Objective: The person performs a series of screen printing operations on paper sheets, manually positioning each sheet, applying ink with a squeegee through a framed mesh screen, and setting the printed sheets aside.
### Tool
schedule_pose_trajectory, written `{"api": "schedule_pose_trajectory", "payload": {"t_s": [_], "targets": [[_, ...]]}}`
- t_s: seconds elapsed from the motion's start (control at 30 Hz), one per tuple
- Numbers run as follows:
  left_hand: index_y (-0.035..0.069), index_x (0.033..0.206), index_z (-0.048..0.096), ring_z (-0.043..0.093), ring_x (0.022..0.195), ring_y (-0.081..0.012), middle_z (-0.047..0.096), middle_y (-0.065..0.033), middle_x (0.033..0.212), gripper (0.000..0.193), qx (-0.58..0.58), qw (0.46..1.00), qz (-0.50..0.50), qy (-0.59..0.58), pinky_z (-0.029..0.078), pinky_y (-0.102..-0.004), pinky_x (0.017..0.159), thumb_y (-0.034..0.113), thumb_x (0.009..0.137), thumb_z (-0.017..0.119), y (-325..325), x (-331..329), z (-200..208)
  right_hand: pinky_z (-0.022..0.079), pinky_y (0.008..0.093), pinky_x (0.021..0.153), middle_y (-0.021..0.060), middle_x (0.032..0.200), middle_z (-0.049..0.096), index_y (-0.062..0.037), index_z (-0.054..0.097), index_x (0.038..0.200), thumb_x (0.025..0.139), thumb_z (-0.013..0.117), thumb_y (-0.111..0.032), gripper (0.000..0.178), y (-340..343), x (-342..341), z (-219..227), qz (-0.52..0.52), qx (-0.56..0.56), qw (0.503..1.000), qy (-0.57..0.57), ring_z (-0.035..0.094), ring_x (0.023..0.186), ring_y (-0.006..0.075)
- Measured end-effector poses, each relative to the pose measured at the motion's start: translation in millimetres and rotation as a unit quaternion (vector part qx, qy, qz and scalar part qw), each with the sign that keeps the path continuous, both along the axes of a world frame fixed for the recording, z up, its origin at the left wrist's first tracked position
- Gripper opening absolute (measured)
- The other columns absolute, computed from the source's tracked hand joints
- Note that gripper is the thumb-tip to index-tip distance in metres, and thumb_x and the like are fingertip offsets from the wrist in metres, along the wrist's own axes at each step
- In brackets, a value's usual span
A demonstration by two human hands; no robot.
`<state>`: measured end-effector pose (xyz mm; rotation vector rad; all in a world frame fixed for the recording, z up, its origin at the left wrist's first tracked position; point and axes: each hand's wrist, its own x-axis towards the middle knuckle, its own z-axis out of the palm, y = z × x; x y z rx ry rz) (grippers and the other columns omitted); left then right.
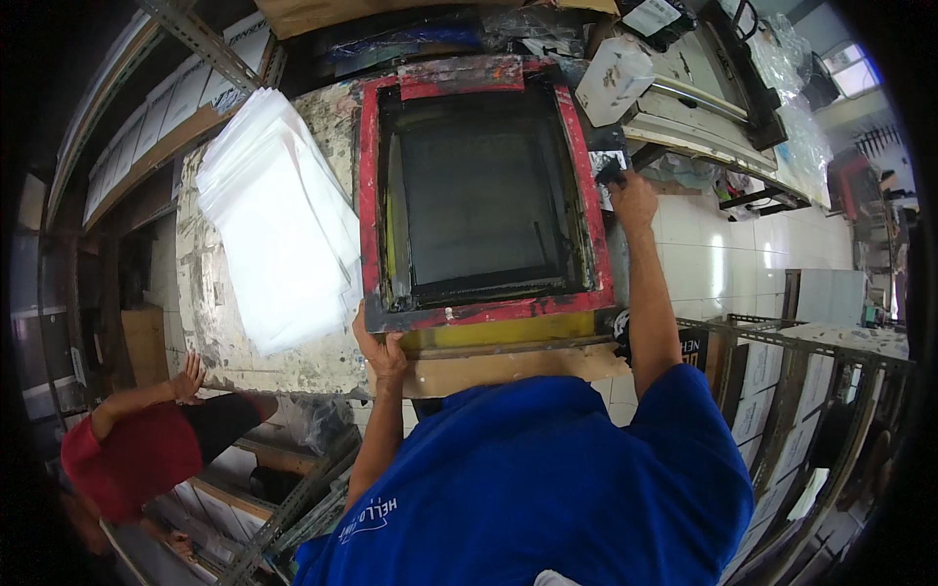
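Note:
A red-edged screen printing frame (pixel 604 256), smeared with black ink, lies in front of me, its dark mesh (pixel 479 195) facing up. At its near left corner, my left hand (pixel 383 354) is closed on the rim, some fingers hidden beneath it. My right hand (pixel 633 198) is beyond the frame's right side, fingers closed around a small black, ink-stained thing (pixel 610 173) whose kind I cannot make out. That thing is over a white sheet with dark smears (pixel 602 191). Left of the frame, a fanned stack of white sheets (pixel 283 234) lies on the paint-spattered table (pixel 200 322).
A person in a red top (pixel 127 454) stands at the left, one hand near the table's edge. A stained whitish plastic container (pixel 616 81) is at the back right. Shelves with white boxes (pixel 166 122) rise on the left; another rack (pixel 772 391) stands on the right.

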<state>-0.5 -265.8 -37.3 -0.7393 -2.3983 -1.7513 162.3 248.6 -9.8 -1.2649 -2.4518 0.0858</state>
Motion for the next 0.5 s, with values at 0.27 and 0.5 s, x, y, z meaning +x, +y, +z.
{"api": "schedule_pose_trajectory", "payload": {"t_s": [0.27, 0.5], "targets": [[-0.007, 0.147, 0.044, 0.049, 0.131, -0.0353, 0.05, -0.0211, 0.14, 0.084, 0.011, 1.0, -0.005, -0.026, 0.036, -0.0454, 0.113, 0.053, 0.093, 0.068, -2.7, 2.0, -4.2, 0.056, 0.0401, 0.078, 0.0135, 0.095, 0.075, -0.0085, 0.075, 0.103, 0.079, 0.077, -0.016, 0.025, -2.0, -2.5, 37.3, -0.013, -0.072, 0.98, 0.186, 0.072, 0.086, 0.0319], [-0.006, 0.147, 0.045, 0.049, 0.131, -0.0358, 0.05, -0.0216, 0.141, 0.087, -0.007, 1.0, -0.004, -0.025, 0.036, -0.0463, 0.113, 0.057, 0.091, 0.069, -1.5, 0.0, -1.4, 0.05, 0.03, 0.07, 0.0071, 0.085, 0.071, -0.003, 0.073, 0.102, 0.079, 0.078, -0.005, 0.024, -45.4, -23.2, 107.7, 0.12, -0.142, 0.952, 0.241, 0.065, 0.076, 0.014]]}}
